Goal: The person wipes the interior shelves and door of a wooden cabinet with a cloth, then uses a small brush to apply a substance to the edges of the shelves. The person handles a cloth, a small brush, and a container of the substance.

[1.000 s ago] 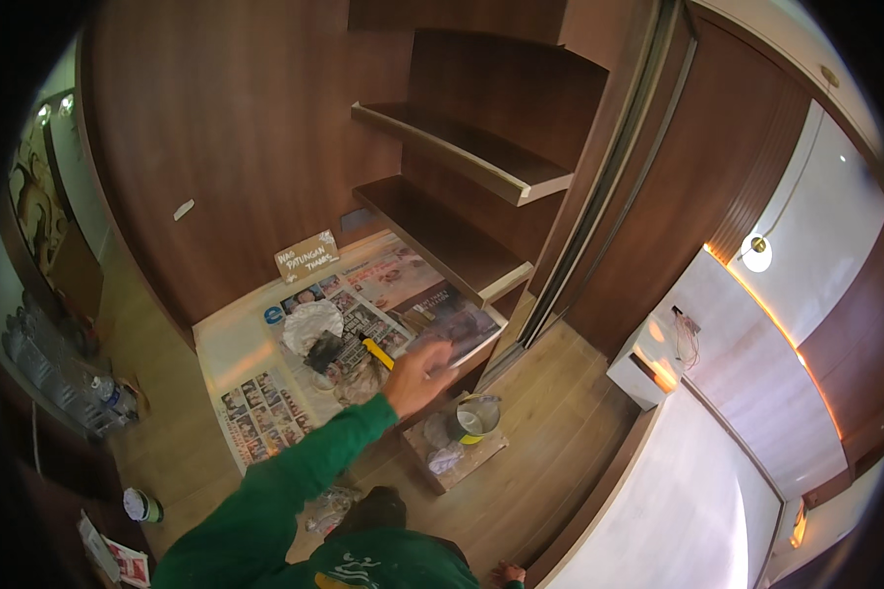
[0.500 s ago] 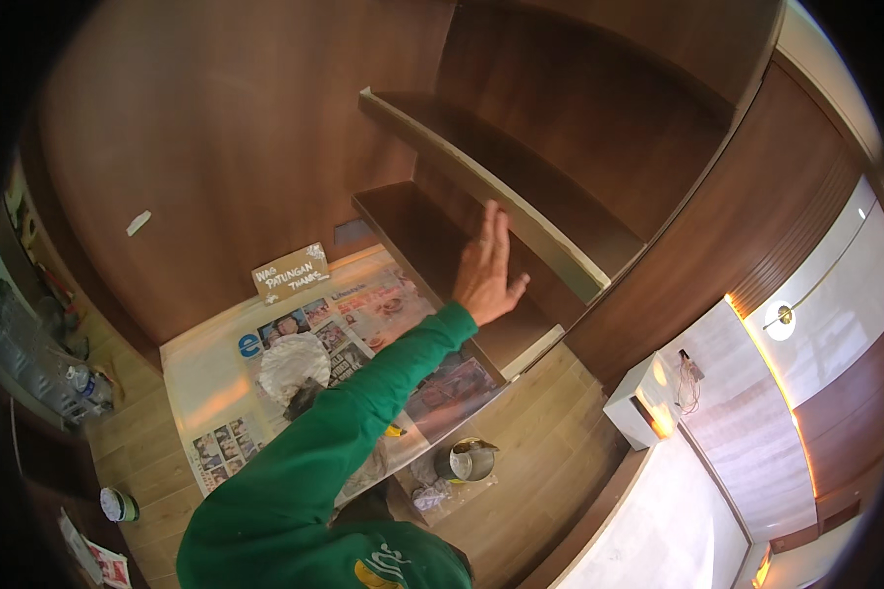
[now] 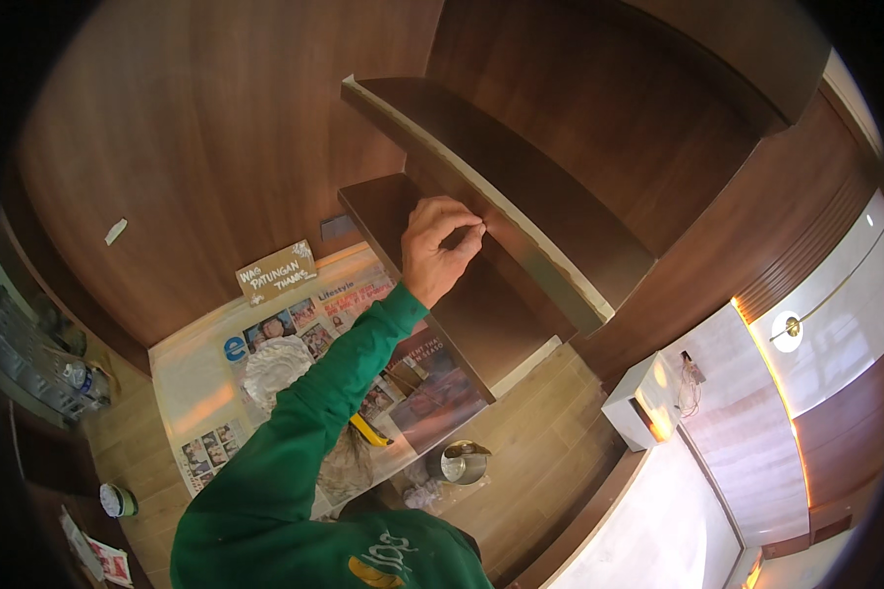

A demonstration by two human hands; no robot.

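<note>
My left hand (image 3: 442, 248), in a green sleeve, is raised beside the front edge of a brown wooden shelf (image 3: 550, 201). Thumb and forefinger meet in a pinch close to the pale, rough strip (image 3: 506, 208) along that edge. Whatever the fingertips hold, if anything, is too small to make out. Beneath the hand lies a lower brown shelf (image 3: 491, 319), its short end pale. My right hand is out of sight.
Newspaper sheets (image 3: 265, 393) cover part of the wood floor, with a crumpled white cloth (image 3: 277, 368) and a yellow-handled tool (image 3: 368, 430) on them. An open metal can (image 3: 460, 463) stands nearby. A cardboard sign (image 3: 277, 272) leans at the back panel; a small tub (image 3: 118, 501) sits left.
My left hand has gone from outstretched fingers to a pinch and shifted left, still near the shelf edge. The view has shifted slightly, and the yellow-handled tool shows more.
</note>
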